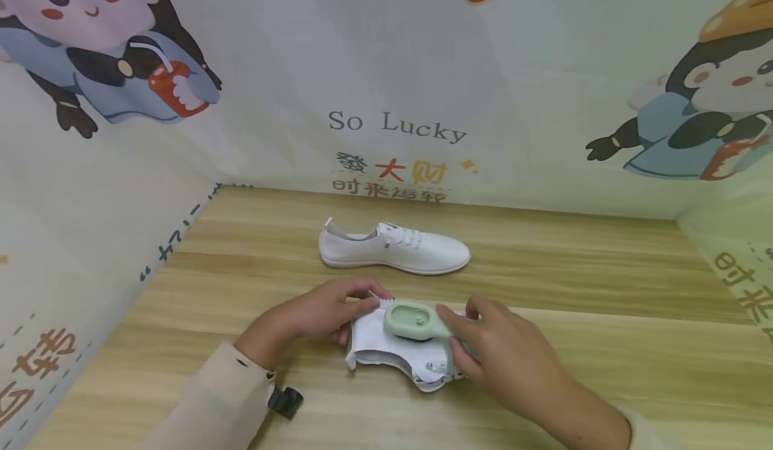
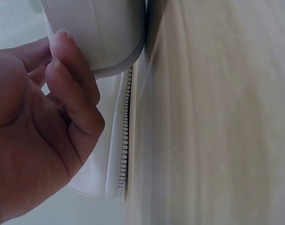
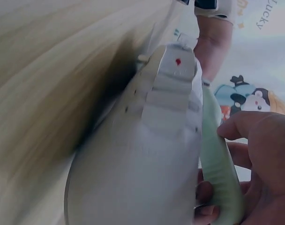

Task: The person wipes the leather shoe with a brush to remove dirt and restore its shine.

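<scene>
A white lace-up shoe (image 1: 377, 351) lies on its side on the wooden table, its opening facing the person. My left hand (image 1: 323, 310) grips it at the heel end, and the left wrist view shows curled fingers (image 2: 74, 89) against the heel (image 2: 116, 33). My right hand (image 1: 516, 353) holds a pale green scrub brush (image 1: 410, 321) by its handle. The brush head lies bristles down over the shoe's upward side, dark bristles just showing below its edge. From the right wrist, the ribbed handle (image 3: 221, 178) runs beside the shoe's toe half (image 3: 133, 183).
A second white shoe (image 1: 398, 250) stands upright behind the hands, toe to the right. Printed cloth walls (image 1: 531, 101) with cartoon figures enclose the wooden table (image 1: 253, 249) at the back and sides. A black strap piece (image 1: 285, 402) sits by the left sleeve.
</scene>
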Available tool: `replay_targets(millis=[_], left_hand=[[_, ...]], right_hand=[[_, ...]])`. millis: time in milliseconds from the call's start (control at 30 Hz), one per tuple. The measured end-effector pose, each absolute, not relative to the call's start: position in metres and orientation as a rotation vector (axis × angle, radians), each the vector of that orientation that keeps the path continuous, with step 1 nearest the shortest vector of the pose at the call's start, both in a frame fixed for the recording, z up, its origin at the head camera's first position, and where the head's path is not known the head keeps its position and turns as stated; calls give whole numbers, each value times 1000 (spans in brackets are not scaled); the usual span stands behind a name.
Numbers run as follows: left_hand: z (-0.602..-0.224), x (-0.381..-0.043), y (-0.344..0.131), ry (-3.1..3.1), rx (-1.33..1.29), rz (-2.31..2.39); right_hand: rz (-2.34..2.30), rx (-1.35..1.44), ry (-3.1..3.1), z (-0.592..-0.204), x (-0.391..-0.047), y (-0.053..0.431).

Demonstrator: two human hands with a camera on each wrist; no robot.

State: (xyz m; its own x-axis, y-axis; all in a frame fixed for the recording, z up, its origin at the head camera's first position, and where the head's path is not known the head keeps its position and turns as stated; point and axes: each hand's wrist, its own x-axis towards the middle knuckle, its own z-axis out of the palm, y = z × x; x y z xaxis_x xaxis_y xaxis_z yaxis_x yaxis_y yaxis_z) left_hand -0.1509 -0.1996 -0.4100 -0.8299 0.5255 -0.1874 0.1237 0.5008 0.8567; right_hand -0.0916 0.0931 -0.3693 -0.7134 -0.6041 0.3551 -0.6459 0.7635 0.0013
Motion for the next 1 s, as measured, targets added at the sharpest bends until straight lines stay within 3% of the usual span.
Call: replay_targets(millis=[500, 1000], left_hand=[[-413, -152, -196, 2365, 532, 1245], [-412, -151, -196, 2350, 516, 1243]], right_hand=[[188, 884, -2523, -364, -80, 168], [192, 702, -2709, -360, -67, 202]])
